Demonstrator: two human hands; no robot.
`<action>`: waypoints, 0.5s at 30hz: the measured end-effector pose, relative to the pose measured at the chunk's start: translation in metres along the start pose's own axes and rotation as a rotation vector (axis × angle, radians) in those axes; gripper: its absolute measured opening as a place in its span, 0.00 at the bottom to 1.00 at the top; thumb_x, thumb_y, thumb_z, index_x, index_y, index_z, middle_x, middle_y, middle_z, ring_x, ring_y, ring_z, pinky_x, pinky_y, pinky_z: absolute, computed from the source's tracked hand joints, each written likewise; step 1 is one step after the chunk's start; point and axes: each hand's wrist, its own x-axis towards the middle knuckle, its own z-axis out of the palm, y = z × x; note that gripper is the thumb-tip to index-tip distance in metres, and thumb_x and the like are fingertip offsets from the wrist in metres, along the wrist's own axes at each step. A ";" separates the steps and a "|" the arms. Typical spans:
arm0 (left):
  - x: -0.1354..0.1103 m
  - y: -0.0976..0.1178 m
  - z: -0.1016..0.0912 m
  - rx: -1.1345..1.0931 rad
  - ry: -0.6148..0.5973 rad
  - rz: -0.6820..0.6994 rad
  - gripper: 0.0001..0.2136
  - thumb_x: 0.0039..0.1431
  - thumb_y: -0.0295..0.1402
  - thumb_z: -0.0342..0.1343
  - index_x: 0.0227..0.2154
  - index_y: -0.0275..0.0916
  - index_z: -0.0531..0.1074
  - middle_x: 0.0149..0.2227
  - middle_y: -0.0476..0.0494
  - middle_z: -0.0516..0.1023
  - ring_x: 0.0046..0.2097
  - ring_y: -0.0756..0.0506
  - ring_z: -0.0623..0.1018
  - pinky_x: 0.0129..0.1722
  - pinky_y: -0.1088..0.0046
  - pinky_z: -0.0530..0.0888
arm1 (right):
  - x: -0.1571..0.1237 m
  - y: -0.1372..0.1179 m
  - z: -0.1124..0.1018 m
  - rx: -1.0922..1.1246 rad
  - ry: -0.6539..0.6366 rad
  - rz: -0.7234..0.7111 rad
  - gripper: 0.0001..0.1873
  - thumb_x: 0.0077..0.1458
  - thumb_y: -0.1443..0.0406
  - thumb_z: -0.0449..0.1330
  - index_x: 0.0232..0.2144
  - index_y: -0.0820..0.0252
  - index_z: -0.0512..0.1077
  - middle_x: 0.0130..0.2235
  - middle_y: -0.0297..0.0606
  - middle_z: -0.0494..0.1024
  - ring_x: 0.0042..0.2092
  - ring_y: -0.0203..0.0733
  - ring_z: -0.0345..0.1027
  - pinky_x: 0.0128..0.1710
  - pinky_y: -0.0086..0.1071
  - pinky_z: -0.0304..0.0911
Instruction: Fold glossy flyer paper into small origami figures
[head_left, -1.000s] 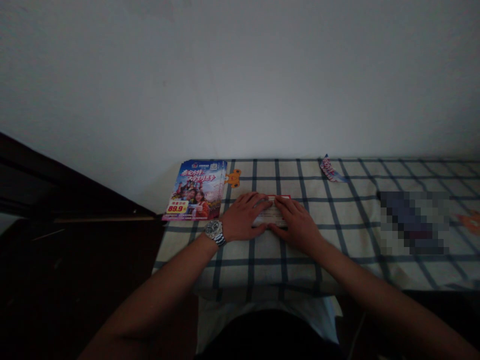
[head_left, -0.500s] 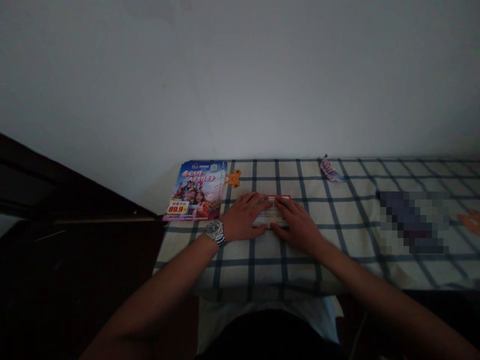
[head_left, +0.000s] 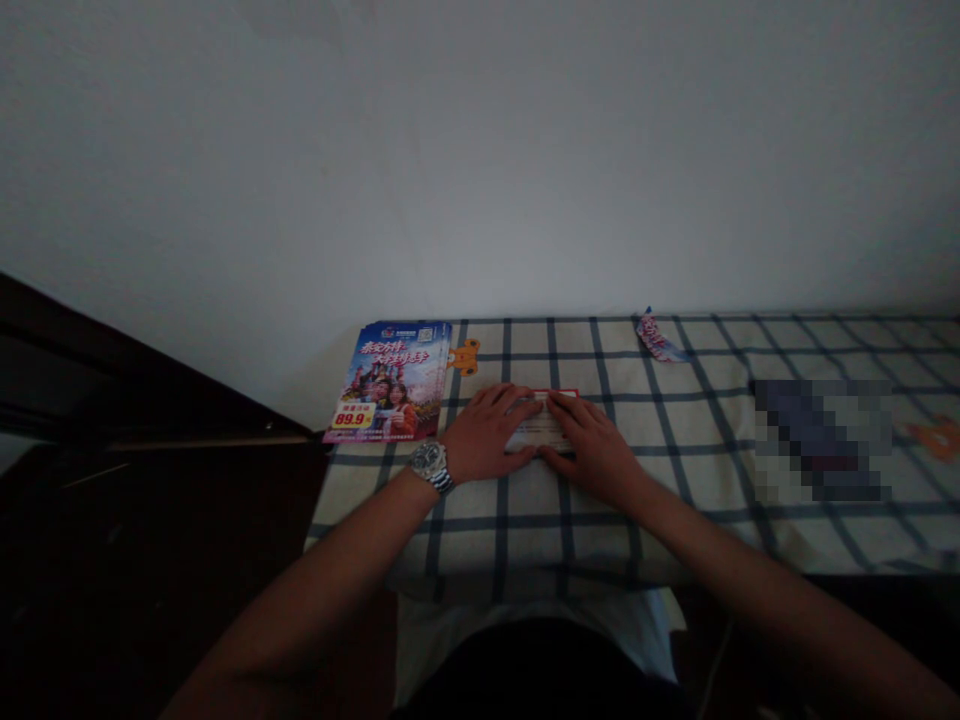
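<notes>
Two hands, the left hand (head_left: 486, 436) wearing a steel watch (head_left: 430, 465) and the right hand (head_left: 594, 450), lie flat on a paper slip (head_left: 541, 434) with a red edge; their fingers are slightly apart, resting on it, not clamped; the slip sits on a checked cloth (head_left: 525, 540); beyond, to the left, lies a brochure (head_left: 386, 382), an orange tag (head_left: 465, 356) just beside it; farther right are a twisted strip (head_left: 656, 340) and a blurred object (head_left: 821, 440); a wall (head_left: 480, 150) rises behind.

L hand (head_left: 487, 435), R hand (head_left: 592, 450) palms down (fingers (head_left: 517, 397) spread), forearms (head_left: 322, 570) angled in
</notes>
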 end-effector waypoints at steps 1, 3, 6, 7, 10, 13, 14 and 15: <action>0.000 0.001 -0.001 -0.004 -0.001 -0.003 0.30 0.63 0.47 0.58 0.65 0.43 0.62 0.66 0.38 0.64 0.67 0.34 0.62 0.68 0.50 0.60 | 0.000 0.001 -0.001 0.004 -0.001 -0.007 0.36 0.61 0.58 0.61 0.68 0.62 0.61 0.66 0.53 0.66 0.66 0.60 0.61 0.65 0.56 0.62; 0.001 0.002 -0.002 -0.015 -0.003 -0.008 0.30 0.62 0.46 0.59 0.64 0.43 0.62 0.66 0.39 0.64 0.67 0.34 0.62 0.67 0.50 0.60 | -0.001 0.005 -0.002 0.018 -0.005 -0.025 0.36 0.62 0.59 0.60 0.69 0.61 0.60 0.67 0.51 0.65 0.66 0.59 0.61 0.65 0.56 0.62; 0.001 0.002 -0.002 -0.026 -0.006 -0.014 0.30 0.60 0.44 0.61 0.64 0.44 0.63 0.66 0.40 0.64 0.67 0.34 0.62 0.68 0.51 0.60 | -0.002 0.010 -0.001 0.044 -0.019 -0.052 0.35 0.63 0.60 0.60 0.69 0.58 0.59 0.68 0.50 0.64 0.66 0.59 0.61 0.66 0.56 0.61; 0.001 0.002 -0.002 -0.028 -0.006 -0.014 0.30 0.60 0.44 0.61 0.64 0.44 0.63 0.66 0.40 0.64 0.67 0.35 0.62 0.68 0.51 0.60 | -0.002 0.011 -0.001 0.047 -0.019 -0.052 0.35 0.63 0.60 0.60 0.69 0.58 0.59 0.68 0.50 0.64 0.66 0.59 0.61 0.66 0.56 0.61; 0.001 0.001 -0.001 -0.032 0.001 -0.017 0.30 0.60 0.44 0.61 0.63 0.44 0.64 0.66 0.40 0.65 0.66 0.35 0.63 0.68 0.51 0.60 | -0.002 0.014 0.001 0.050 -0.017 -0.045 0.36 0.62 0.59 0.61 0.69 0.58 0.59 0.68 0.50 0.64 0.66 0.60 0.61 0.66 0.57 0.61; 0.001 0.001 -0.001 -0.034 0.000 -0.016 0.29 0.60 0.45 0.61 0.63 0.44 0.64 0.66 0.40 0.65 0.66 0.34 0.63 0.67 0.50 0.61 | -0.002 0.016 -0.002 0.067 -0.043 -0.049 0.36 0.63 0.59 0.61 0.70 0.58 0.59 0.69 0.50 0.63 0.67 0.60 0.61 0.66 0.56 0.62; 0.001 0.001 -0.002 -0.033 -0.003 -0.015 0.30 0.60 0.45 0.61 0.63 0.44 0.64 0.66 0.39 0.65 0.66 0.34 0.63 0.67 0.50 0.61 | -0.002 0.017 -0.004 0.075 -0.059 -0.055 0.35 0.63 0.60 0.60 0.70 0.58 0.59 0.69 0.50 0.63 0.67 0.59 0.61 0.65 0.57 0.62; 0.001 0.001 -0.002 -0.032 -0.005 -0.015 0.30 0.60 0.45 0.61 0.63 0.43 0.64 0.65 0.39 0.65 0.66 0.34 0.63 0.67 0.51 0.61 | -0.001 0.018 -0.006 0.085 -0.078 -0.068 0.35 0.64 0.60 0.60 0.70 0.57 0.58 0.69 0.50 0.63 0.68 0.59 0.60 0.66 0.57 0.61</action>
